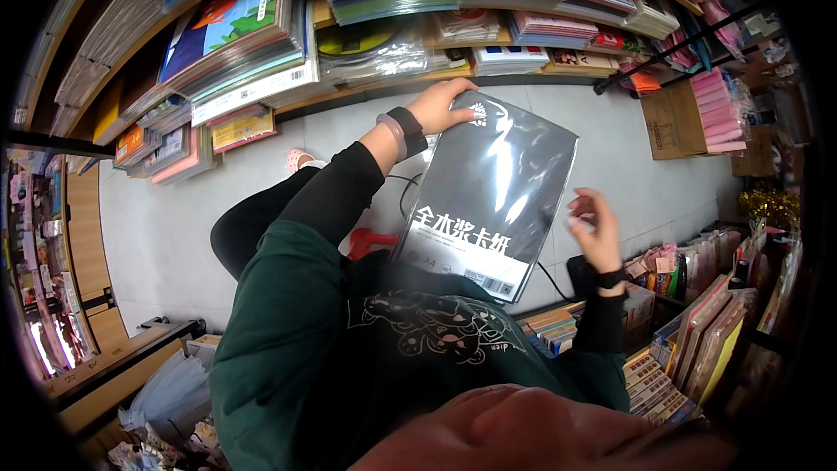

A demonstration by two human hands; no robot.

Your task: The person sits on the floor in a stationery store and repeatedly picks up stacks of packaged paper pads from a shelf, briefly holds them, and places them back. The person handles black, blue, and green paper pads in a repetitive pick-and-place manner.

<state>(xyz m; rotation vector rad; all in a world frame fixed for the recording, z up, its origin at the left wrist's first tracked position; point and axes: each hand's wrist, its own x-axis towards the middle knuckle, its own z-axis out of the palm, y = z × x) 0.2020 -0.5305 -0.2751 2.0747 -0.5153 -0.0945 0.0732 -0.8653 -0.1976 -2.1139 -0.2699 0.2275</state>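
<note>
A pack of black A4 card paper in a clear, glossy plastic sleeve lies tilted in front of my torso. My left hand grips its far left corner, thumb on top and fingers over the far edge. White printing and a pale label band cross the pack's near end, which reaches my dark green sweatshirt. Just off the pack's right edge, my right hand is raised with bent fingers apart from the thumb, holding nothing. A black band is on each wrist.
Wooden shelves with stacked paper packs curve across the far side. A cardboard box with pink packets stands at far right. Books and upright packets fill the near right. A red object and a black cable show beside the pack.
</note>
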